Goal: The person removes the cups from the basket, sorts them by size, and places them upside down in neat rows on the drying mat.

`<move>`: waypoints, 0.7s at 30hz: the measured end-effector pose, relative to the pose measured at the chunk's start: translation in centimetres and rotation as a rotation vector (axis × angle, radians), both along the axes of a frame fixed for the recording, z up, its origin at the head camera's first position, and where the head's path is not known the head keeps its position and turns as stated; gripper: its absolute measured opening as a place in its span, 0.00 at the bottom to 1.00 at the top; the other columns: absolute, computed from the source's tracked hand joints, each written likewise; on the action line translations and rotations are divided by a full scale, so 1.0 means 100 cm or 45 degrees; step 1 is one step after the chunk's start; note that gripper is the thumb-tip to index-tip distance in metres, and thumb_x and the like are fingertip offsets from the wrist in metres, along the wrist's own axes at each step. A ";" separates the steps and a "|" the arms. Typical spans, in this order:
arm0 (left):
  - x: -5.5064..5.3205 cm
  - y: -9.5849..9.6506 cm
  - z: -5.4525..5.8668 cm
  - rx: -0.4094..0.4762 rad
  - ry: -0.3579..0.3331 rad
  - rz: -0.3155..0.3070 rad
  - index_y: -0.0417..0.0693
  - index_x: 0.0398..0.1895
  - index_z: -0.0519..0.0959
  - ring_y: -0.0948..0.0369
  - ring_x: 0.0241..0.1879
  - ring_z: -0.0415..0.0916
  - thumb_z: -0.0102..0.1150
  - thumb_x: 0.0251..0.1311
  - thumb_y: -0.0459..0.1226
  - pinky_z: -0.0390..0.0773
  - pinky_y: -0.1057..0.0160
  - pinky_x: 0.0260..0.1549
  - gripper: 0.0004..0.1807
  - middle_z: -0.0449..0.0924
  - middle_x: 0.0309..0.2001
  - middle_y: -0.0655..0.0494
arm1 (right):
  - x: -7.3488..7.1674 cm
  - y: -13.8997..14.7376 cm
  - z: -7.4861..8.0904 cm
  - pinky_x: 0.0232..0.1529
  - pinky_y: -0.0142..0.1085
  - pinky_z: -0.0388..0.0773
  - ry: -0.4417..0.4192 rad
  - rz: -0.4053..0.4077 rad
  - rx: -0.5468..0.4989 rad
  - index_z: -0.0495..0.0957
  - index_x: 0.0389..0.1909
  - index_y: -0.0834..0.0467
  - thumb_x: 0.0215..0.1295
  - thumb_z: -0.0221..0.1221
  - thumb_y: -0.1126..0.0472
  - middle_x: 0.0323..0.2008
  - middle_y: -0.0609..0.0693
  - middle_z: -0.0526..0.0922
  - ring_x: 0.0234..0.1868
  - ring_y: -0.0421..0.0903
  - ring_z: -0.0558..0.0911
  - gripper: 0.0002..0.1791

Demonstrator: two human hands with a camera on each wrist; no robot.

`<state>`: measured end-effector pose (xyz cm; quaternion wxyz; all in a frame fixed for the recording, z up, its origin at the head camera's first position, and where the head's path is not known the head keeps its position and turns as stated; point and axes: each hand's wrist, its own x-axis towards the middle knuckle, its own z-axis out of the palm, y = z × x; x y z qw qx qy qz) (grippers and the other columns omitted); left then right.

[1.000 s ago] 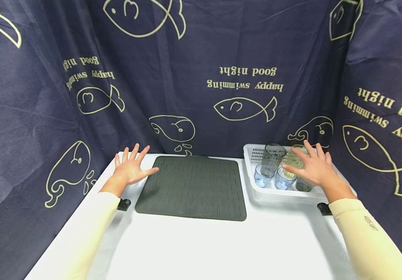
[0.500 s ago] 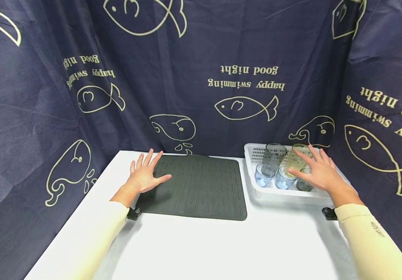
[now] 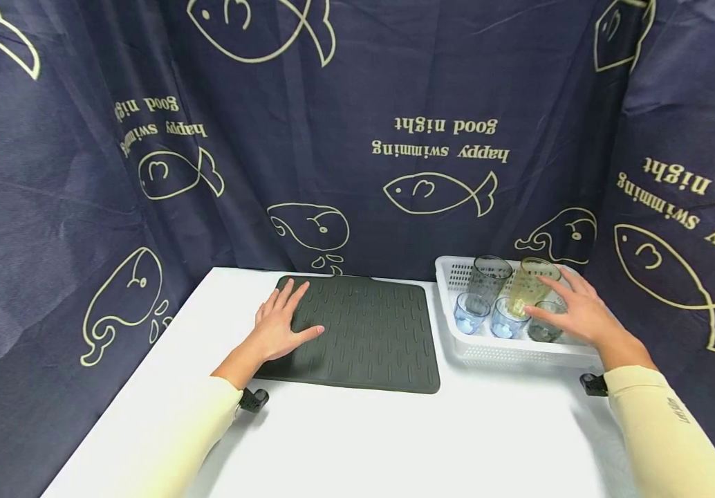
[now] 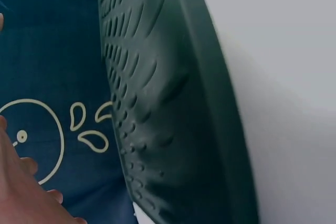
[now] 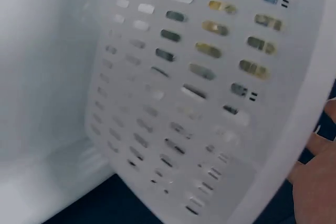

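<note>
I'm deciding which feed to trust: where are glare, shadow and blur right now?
Head: mat and basket fairly crisp, white table washed out by brightness, soft shadows beside left sleeve and right sleeve; left wrist: dim, bluish cast, the mat's ridges soft; right wrist: dim and hazy, the basket's slots blurred.

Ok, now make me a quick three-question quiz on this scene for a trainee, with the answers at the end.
1. Which of the person's hands is nearer the dark mat?
2. True or false: the yellow glass stands on that mat.
3. How many blue glasses show in the head view? a) one b) two c) three

Key:
1. The left hand.
2. False; it stands in the white basket.
3. b) two
</note>
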<state>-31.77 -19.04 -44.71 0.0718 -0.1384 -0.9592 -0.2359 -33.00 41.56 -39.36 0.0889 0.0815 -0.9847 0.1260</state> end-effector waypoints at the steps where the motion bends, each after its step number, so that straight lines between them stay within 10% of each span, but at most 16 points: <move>1: 0.001 0.001 -0.002 0.014 -0.010 -0.003 0.70 0.84 0.41 0.34 0.81 0.35 0.58 0.58 0.71 0.41 0.24 0.73 0.56 0.33 0.85 0.49 | 0.000 0.001 -0.001 0.64 0.82 0.49 -0.002 -0.006 -0.012 0.56 0.80 0.55 0.64 0.60 0.29 0.81 0.68 0.40 0.78 0.78 0.42 0.52; 21: 0.028 0.034 -0.014 0.299 -0.155 -0.132 0.70 0.84 0.40 0.34 0.82 0.35 0.59 0.64 0.64 0.44 0.19 0.70 0.53 0.33 0.85 0.52 | -0.003 0.022 -0.009 0.67 0.78 0.52 -0.137 -0.087 -0.163 0.49 0.79 0.68 0.67 0.57 0.31 0.75 0.80 0.48 0.74 0.81 0.50 0.56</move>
